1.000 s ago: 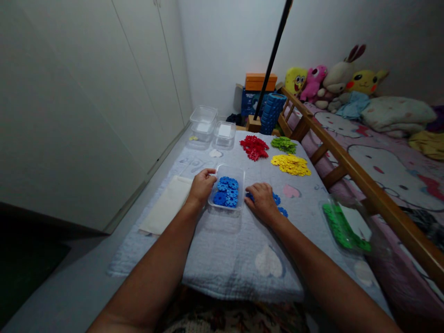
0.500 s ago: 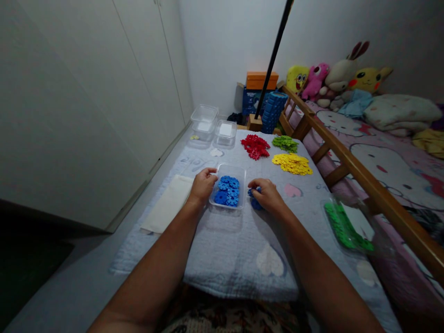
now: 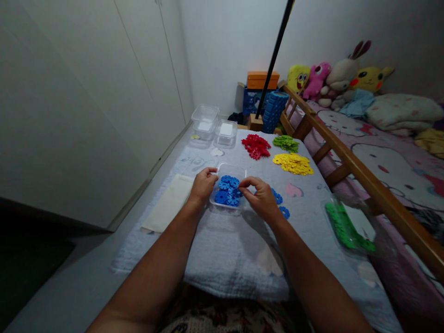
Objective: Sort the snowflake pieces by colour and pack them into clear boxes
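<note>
Your R hand point(image 3: 258, 196) has moved L since the earlier frame, from the loose blue pcs point(image 3: 285, 212) to the R rim of the clear tub point(image 3: 229, 169). R grip: thumb + forefinger pinching a blue pc point(image 3: 239, 190), just above the blue stack point(image 3: 225, 187) in the tub. Your L hand point(image 3: 203, 187) hasn't shifted; L grip is pinching the tub's L rim. Tub sits upright mid-tabletop point(image 3: 222, 261), btwn your hands, w/ the loose blue pcs lying R of it, partly hidden behind your R hand. Folded cream cloth point(image 3: 168, 203) is L, next to your L wrist. Beyond the tub, far R: red pile point(image 3: 255, 146), lime pile point(image 3: 286, 143) & yellow pile point(image 3: 293, 163). Far L: 2 clear containers point(image 3: 226, 130), side by side. Near R edge: clear box w/ green pcs point(image 3: 342, 226).
</note>
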The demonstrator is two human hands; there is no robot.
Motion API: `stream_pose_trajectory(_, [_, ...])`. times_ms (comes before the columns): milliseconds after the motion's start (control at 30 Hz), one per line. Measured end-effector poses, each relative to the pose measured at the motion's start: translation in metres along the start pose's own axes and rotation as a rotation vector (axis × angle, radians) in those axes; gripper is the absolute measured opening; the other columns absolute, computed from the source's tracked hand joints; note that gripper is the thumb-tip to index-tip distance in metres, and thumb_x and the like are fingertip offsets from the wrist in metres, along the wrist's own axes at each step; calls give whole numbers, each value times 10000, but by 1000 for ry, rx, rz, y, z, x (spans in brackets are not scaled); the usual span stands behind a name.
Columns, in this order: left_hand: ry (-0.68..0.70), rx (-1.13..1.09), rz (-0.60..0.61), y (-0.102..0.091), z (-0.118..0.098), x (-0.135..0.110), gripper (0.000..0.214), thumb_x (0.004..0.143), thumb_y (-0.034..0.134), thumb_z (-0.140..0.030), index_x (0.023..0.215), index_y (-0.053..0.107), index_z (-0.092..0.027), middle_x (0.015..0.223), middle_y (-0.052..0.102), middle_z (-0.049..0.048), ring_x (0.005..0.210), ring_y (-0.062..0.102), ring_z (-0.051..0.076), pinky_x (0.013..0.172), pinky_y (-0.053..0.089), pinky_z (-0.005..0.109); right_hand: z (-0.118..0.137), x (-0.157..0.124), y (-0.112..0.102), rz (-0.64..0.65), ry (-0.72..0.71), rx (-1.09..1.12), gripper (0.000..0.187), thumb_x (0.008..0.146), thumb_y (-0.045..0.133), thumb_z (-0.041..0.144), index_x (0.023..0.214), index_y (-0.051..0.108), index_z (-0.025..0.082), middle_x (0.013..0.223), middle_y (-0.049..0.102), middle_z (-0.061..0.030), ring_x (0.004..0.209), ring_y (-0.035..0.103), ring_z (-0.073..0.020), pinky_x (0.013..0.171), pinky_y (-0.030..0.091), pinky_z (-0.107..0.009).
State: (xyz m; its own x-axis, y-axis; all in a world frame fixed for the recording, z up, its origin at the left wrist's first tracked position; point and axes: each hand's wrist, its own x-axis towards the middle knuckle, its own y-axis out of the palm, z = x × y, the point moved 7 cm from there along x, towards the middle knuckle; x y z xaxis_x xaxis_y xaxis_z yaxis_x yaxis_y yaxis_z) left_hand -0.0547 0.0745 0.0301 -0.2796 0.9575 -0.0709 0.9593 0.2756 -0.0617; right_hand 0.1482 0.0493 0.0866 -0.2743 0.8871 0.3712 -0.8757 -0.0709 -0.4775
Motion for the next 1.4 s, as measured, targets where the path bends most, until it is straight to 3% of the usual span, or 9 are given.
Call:
stream_pose_trajectory(200, [0, 27, -4, -1, 0, 1, 365, 627, 618, -277, 965, 677, -151, 567, 475, -72, 488, 387, 101, 499, 308, 231, 1, -8, 20, 81, -30, -205, 136, 851, 674, 166, 913, 731, 272, 907, 735, -16, 977, 635, -231, 1135, 298, -546])
stream_pose_trajectory(333, [-1, 33, 1, -1, 0, 1, 367, 633, 617, -277, 972, 678, -150, 566, 475, -72, 483, 382, 100, 494, 305, 231, -3, -9, 21, 67, -34, -232, 192, 863, 640, 164, 990, 728, 278, 979, 750, -23, 1033, 627, -243, 1165, 253, -565])
stream_pose_trajectory(500, [5, 8, -6, -1, -1, -1, 346, 636, 616, -268, 957, 675, -152, 561, 463, -74, 479, 369, 95, 485, 289, 226, -15, -6, -2, -87, -22, -236, 213, 868, 581, 208, 1015, 727, 256, 1086, 745, -65, 1082, 617, -268, 1050, 404, -477])
stream_pose_trajectory(700, [-1, -8, -3, -1, 0, -1, 333, 636, 617, -268, 947, 672, -160, 556, 450, -79, 475, 366, 94, 476, 279, 223, -47, 0, -46, -196, 118, -365, 204, 853, 546, 229, 954, 722, 223, 1063, 725, -93, 1079, 614, -280, 1012, 437, -448])
stream_pose_trajectory(867, [-15, -17, 6, -1, 2, 0, 348, 622, 614, -264, 949, 666, -158, 557, 451, -80, 475, 359, 94, 471, 279, 224, -69, -4, -62, -17, 268, -546, 179, 846, 603, 265, 937, 752, 224, 1044, 684, -90, 1039, 591, -270, 946, 428, -418])
stream_pose_trajectory(1000, [-8, -14, 2, -1, 1, 0, 343, 624, 614, -262, 947, 667, -161, 559, 451, -80, 480, 361, 93, 476, 282, 222, -68, -12, -53, 215, 306, -666, 178, 820, 707, 318, 971, 763, 243, 1036, 657, -76, 1039, 558, -273, 880, 384, -380])
stream_pose_trajectory(1100, [-2, -17, -2, -2, 1, 0, 343, 627, 619, -269, 950, 668, -162, 559, 451, -79, 488, 369, 96, 482, 284, 221, -61, -17, -44, 312, 303, -719, 234, 790, 768, 343, 1001, 753, 243, 1079, 646, -79, 1063, 536, -280, 853, 353, -359])
stream_pose_trajectory(1233, [-11, -10, -1, -1, 2, 1, 351, 624, 618, -273, 954, 668, -163, 563, 459, -77, 485, 369, 96, 482, 287, 222, -59, -20, -35, 357, 284, -739, 213, 777, 788, 305, 974, 745, 236, 1100, 638, -83, 1076, 520, -282, 853, 336, -358])
stream_pose_trajectory(1400, [-11, -23, 3, -1, 0, -1, 345, 627, 617, -273, 950, 668, -162, 565, 463, -75, 483, 375, 98, 482, 295, 224, -65, -20, -31, 293, 213, -693, 139, 745, 786, 216, 872, 733, 233, 1018, 644, -63, 1009, 528, -260, 830, 353, -351])
